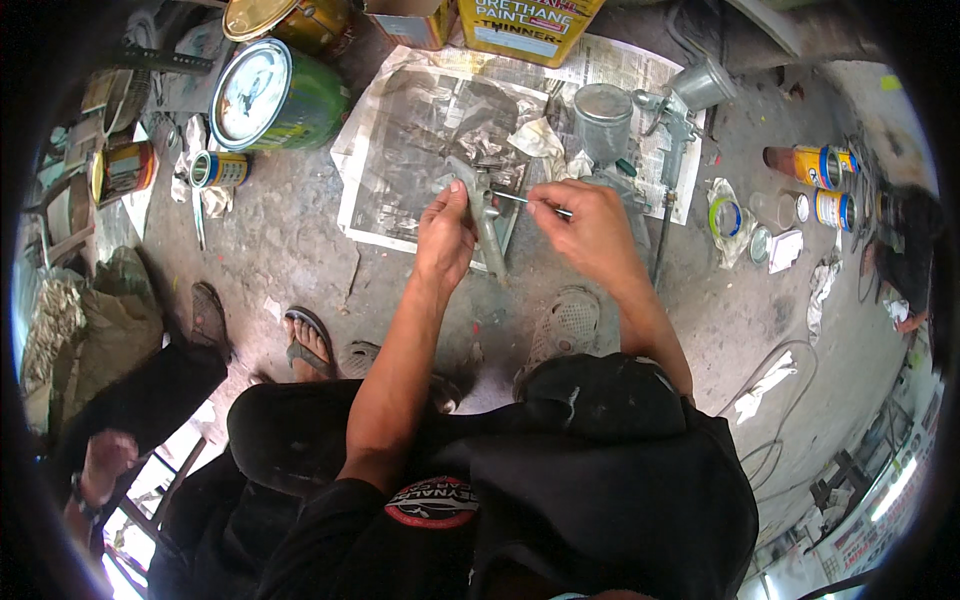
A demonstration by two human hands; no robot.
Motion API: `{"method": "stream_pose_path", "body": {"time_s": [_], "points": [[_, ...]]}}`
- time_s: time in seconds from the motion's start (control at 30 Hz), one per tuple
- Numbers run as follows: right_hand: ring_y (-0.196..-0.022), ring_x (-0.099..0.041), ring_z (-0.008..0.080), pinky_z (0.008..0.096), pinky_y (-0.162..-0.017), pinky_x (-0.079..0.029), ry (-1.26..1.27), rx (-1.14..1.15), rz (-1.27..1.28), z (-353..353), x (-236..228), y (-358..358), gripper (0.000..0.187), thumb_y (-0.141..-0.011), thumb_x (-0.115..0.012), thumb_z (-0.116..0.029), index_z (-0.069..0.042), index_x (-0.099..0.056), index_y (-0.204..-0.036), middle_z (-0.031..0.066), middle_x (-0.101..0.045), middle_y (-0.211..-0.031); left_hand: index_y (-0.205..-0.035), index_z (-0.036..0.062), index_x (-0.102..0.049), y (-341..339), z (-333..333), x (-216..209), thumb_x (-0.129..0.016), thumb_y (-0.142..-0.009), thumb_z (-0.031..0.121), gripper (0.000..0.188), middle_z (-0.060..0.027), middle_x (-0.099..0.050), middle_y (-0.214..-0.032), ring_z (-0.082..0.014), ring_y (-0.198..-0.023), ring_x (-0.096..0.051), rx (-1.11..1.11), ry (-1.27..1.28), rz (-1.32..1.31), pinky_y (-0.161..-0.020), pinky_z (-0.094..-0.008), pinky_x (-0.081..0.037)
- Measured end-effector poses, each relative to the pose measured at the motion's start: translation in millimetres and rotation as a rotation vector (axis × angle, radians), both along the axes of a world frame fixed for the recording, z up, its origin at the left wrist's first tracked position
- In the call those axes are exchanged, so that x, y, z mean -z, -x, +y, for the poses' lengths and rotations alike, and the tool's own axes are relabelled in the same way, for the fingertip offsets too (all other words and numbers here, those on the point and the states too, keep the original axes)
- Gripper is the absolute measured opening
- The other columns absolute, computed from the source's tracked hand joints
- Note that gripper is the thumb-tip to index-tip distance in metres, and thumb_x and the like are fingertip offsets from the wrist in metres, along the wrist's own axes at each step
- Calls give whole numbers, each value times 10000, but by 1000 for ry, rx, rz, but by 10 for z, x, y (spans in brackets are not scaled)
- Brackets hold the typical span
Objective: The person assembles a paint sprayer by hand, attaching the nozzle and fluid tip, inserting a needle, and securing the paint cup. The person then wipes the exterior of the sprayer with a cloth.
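Note:
My left hand (447, 232) is closed around a grey metal spray gun (489, 232), its handle slanting down toward me. In my right hand (588, 222) a thin metal rod (512, 198) is pinched between thumb and fingers. The rod's far end reaches to the gun's body; whether it goes inside I cannot tell. Both hands are over spread newspaper (375, 215), much of it stained dark. Just beyond my right hand are a crumpled cloth or paper (541, 140) and a metal cup (603, 112). A second spray gun (680, 128) lies to the right.
A yellow thinner can (528, 28) and a large green paint can (315, 98) stand beyond the newspaper. Small cans (220, 170) sit at left, others (830, 210) at right. A hose (800, 410) curls over the floor. Another person's sandalled foot (308, 345) is at left.

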State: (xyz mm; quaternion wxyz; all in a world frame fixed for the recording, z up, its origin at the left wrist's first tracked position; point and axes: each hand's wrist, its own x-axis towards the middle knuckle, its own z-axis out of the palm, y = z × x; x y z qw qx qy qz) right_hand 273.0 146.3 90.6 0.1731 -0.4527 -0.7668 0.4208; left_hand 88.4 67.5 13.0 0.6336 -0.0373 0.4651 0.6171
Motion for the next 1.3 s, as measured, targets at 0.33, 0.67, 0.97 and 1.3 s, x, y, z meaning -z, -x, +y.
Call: {"method": "stream_pose_path", "body": {"time_s": [0.33,0.67,0.97,1.3], "points": [[-734,-679,122,287,-670,-533,111,82,11,39,172,-116,174,-908,-752,-164,-43,-771,-1031,77,-746,-847,-1162,-9,-616,-44,-50,79,-670,-1012,137,216,-12,-640,-956,-85,-813,-570,146,-70,164,-747,-248,-475],[-692,-580,39,227,-615,-465,549,253,470,-188,901,-136,115,-912,-735,-103,-24,-703,-989,-17,-691,-805,-1040,-12,-697,-218,-53,36,-786,-931,143,210,-36,-702,-932,-92,-823,-639,228,58,557,-724,-229,-496],[-686,-578,52,233,-625,-457,499,277,450,-280,674,49,97,-919,-672,-45,-6,-668,-1008,8,-683,-822,-1290,-20,-481,-257,-178,78,-744,-947,80,444,-115,-743,-998,-168,-826,-717,179,-69,-32,-700,-280,-592],[-737,-613,68,233,-636,-467,607,136,258,-124,676,-239,211,-978,-686,-129,3,-659,-1141,31,-712,-904,-1338,-39,-459,-120,-128,50,-756,-925,45,516,-140,-742,-1020,-222,-865,-744,228,-13,207,-691,-301,-608]]}}
